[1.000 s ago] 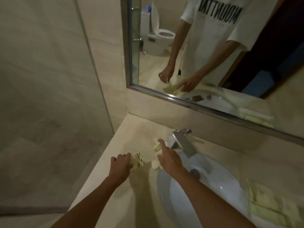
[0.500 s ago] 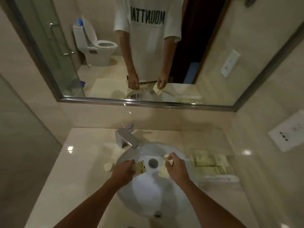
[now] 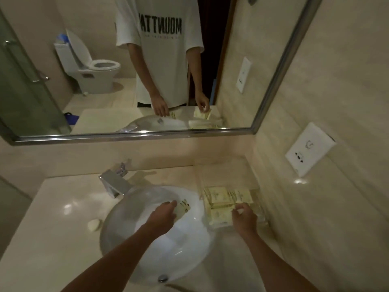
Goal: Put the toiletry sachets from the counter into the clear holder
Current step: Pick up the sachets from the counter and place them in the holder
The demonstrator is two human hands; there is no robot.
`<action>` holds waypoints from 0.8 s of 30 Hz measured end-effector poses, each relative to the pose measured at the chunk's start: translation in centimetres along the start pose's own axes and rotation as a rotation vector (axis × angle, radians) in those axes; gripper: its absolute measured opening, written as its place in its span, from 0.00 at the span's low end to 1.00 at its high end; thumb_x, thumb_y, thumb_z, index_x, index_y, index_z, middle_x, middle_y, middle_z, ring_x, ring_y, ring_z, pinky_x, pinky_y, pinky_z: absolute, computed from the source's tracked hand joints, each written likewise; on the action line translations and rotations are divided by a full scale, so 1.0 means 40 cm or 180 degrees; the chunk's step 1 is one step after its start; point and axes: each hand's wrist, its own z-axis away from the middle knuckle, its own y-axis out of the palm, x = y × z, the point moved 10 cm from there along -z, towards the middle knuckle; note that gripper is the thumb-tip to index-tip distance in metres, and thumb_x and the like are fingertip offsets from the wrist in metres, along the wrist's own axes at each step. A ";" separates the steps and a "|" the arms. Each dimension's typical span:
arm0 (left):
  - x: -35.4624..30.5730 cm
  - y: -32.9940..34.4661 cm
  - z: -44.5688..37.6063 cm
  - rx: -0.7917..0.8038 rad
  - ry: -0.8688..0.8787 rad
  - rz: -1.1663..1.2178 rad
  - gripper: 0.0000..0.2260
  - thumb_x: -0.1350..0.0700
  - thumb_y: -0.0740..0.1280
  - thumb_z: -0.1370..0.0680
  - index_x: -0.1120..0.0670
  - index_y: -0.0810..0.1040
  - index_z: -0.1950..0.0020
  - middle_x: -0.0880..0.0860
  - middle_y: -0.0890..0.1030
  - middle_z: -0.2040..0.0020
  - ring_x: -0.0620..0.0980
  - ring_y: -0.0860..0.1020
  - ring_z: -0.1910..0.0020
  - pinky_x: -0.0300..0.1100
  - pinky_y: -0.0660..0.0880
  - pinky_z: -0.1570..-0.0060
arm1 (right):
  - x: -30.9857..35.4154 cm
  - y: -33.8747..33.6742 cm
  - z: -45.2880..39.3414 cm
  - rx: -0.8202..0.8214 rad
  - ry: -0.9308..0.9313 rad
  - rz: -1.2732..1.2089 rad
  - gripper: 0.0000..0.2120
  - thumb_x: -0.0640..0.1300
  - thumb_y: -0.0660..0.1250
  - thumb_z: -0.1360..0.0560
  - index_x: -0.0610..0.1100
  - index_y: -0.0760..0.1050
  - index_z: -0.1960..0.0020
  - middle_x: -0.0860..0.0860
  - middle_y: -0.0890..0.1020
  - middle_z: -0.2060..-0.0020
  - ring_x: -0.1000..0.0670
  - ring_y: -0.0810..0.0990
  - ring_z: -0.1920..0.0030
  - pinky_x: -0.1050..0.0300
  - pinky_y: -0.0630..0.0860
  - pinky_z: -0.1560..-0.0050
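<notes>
Sachets [image 3: 226, 199] already lie stacked in the clear holder [image 3: 242, 175] at the counter's right end, and the right hand [image 3: 244, 218] pinches one just over them. The left hand [image 3: 163, 216] grips a few more sachets [image 3: 184, 207] above the basin [image 3: 147, 239], so the holder lies to its right, nearer the right hand.

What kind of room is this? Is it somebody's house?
It is a bathroom, maybe a hotel's, though I cannot be sure. There is a white sink with a faucet, a toilet reflected in the mirror, and little toiletry sachets by the wall.
</notes>
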 end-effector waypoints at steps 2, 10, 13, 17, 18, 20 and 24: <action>-0.035 0.006 -0.014 -0.0054 0.0001 -0.0041 0.20 0.55 0.61 0.21 0.54 0.65 0.29 0.57 0.73 0.35 0.56 0.72 0.38 0.49 0.71 0.41 | -0.027 -0.034 -0.027 -0.0091 0.0140 -0.0057 0.06 0.34 0.64 0.27 0.38 0.77 0.52 0.40 0.82 0.47 0.40 0.79 0.44 0.60 0.67 0.52; -0.121 0.025 -0.061 -0.0114 -0.0048 -0.0131 0.16 0.54 0.61 0.22 0.52 0.67 0.34 0.55 0.76 0.40 0.56 0.75 0.44 0.53 0.76 0.47 | -0.113 -0.076 -0.149 -0.0243 0.0589 -0.0433 0.09 0.31 0.63 0.28 0.38 0.77 0.50 0.38 0.81 0.46 0.38 0.78 0.45 0.49 0.75 0.45; -0.137 0.016 -0.083 -0.0178 -0.0014 -0.0161 0.13 0.54 0.61 0.23 0.52 0.69 0.38 0.54 0.78 0.44 0.54 0.76 0.48 0.51 0.77 0.52 | -0.120 -0.070 -0.183 -0.0253 0.0644 -0.0475 0.10 0.32 0.65 0.28 0.37 0.77 0.48 0.38 0.81 0.47 0.38 0.78 0.46 0.48 0.76 0.47; -0.156 0.007 -0.112 -0.0205 0.0013 -0.0318 0.12 0.54 0.62 0.23 0.53 0.71 0.40 0.54 0.79 0.46 0.54 0.77 0.52 0.45 0.76 0.56 | -0.132 -0.053 -0.219 -0.0272 0.0801 -0.0606 0.11 0.32 0.66 0.29 0.39 0.76 0.47 0.38 0.81 0.47 0.38 0.79 0.48 0.46 0.77 0.48; -0.162 0.005 -0.119 -0.0215 0.0018 -0.0357 0.12 0.54 0.62 0.23 0.52 0.71 0.40 0.54 0.79 0.46 0.53 0.77 0.52 0.45 0.76 0.57 | -0.136 -0.049 -0.228 -0.0281 0.0841 -0.0648 0.11 0.32 0.66 0.29 0.39 0.75 0.46 0.39 0.80 0.46 0.38 0.79 0.48 0.47 0.77 0.48; -0.173 0.001 -0.134 -0.0237 0.0021 -0.0412 0.11 0.54 0.62 0.23 0.52 0.72 0.41 0.53 0.79 0.48 0.51 0.77 0.54 0.43 0.75 0.58 | -0.145 -0.040 -0.242 -0.0273 0.0938 -0.0724 0.13 0.33 0.66 0.29 0.39 0.74 0.45 0.40 0.79 0.44 0.38 0.78 0.46 0.46 0.77 0.47; -0.195 -0.002 -0.157 -0.0254 0.0088 -0.0530 0.08 0.55 0.61 0.22 0.53 0.73 0.44 0.53 0.79 0.50 0.52 0.77 0.57 0.43 0.73 0.60 | -0.164 -0.010 -0.262 -0.0198 0.1165 -0.0851 0.15 0.34 0.68 0.29 0.41 0.73 0.44 0.41 0.79 0.43 0.38 0.78 0.46 0.45 0.77 0.45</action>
